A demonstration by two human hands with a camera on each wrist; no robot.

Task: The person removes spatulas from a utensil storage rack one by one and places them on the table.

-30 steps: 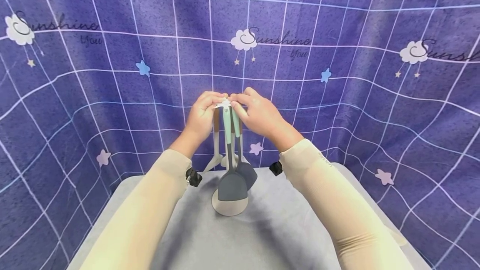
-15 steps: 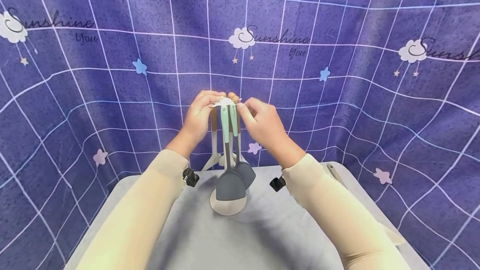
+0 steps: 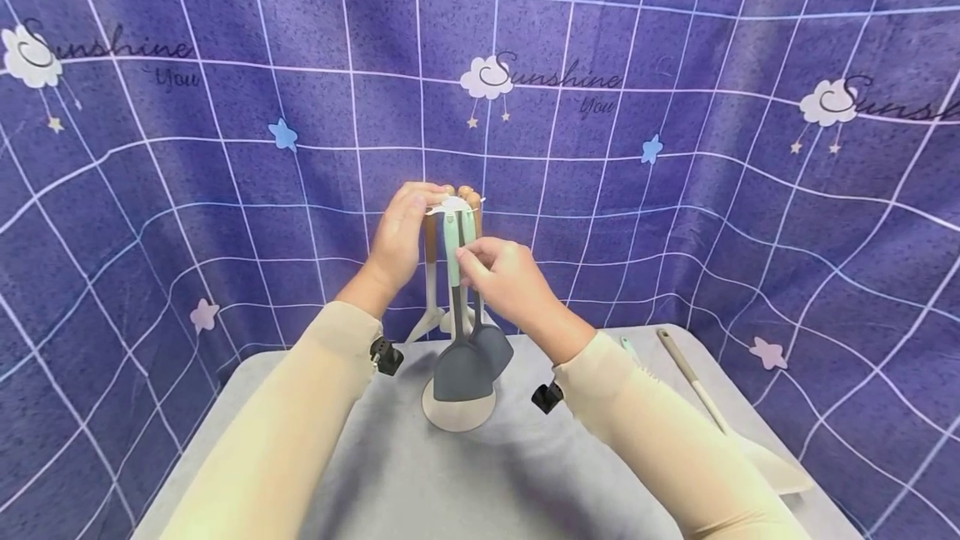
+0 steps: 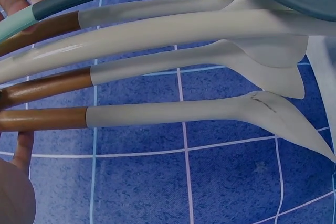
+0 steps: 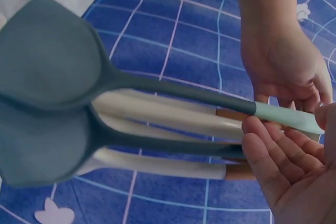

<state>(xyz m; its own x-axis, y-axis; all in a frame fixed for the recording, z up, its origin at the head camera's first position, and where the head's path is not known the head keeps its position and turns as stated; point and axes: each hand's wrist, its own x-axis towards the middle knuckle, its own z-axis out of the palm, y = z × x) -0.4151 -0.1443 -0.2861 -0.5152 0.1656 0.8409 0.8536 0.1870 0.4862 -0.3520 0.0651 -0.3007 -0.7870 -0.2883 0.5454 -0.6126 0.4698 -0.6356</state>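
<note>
Head view: a white utensil stand with a round base (image 3: 459,417) rises upright at the centre of a pale grey table (image 3: 420,482). From it hangs a dark grey, broad-bladed turner with a mint-green handle (image 3: 463,373), its long axis near vertical, handle end at twelve o'clock, blade at six, overlapping the base from this angle. Just beside it, a second dark grey turner with a mint-green handle (image 3: 492,348) has its blade out toward five. Behind hang pale utensils with brown wood-coloured handles (image 4: 157,115); from the left wrist their heads point to three o'clock, handles to nine.

The left hand (image 3: 397,236), its forearm reaching up from seven o'clock, grips the stand's top, fingers laid across the upper side. The right hand (image 3: 510,277) comes in from about four o'clock, lower down, thumb and fingertips meeting at the mint-green handles and pointing toward ten; whether they pinch a handle, I cannot tell. Both forearms wear cream sleeves (image 3: 277,432) with black wrist cameras (image 3: 387,356).

Toward four o'clock on the table lies a pale turner with a grey-brown handle (image 3: 701,390), handle to eleven, blade to five. Beyond hangs a purple-blue gridded curtain (image 3: 540,23).
</note>
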